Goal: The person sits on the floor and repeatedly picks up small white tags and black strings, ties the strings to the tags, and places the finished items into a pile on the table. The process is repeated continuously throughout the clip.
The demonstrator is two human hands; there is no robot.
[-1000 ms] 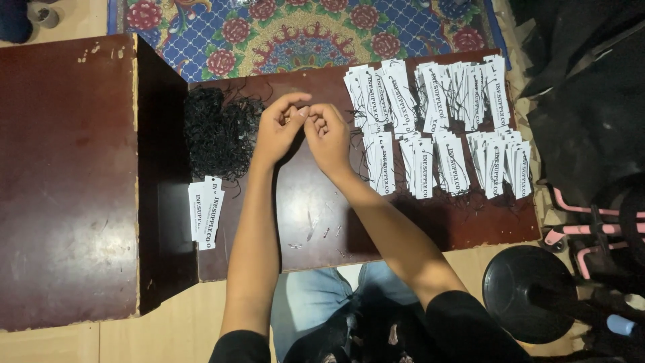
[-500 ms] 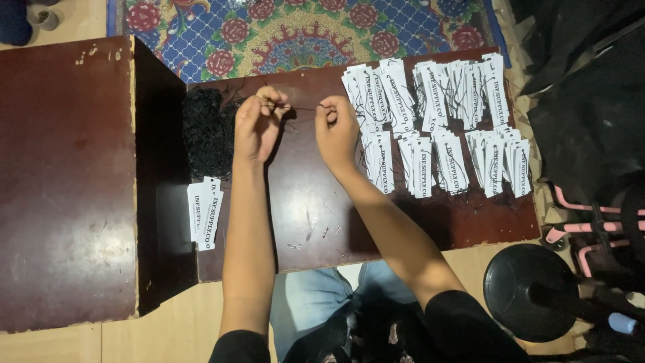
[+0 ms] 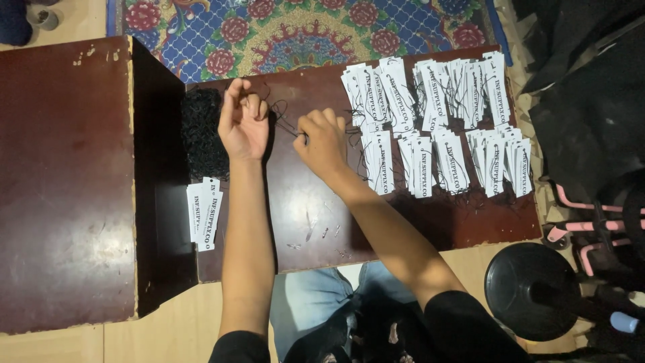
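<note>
- left hand and right hand, fingers pinched closed on a thin black string mid-surface
- white rectangular tags (overlapping rows) fill the surface's far right corner
- small white tag stack at the left edge

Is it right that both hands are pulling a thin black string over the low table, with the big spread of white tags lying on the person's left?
Not quite. The head view shows the big spread of white tags on the person's right; only a small stack of tags lies left. The left hand and right hand do hold a thin black string over the low table.
</note>
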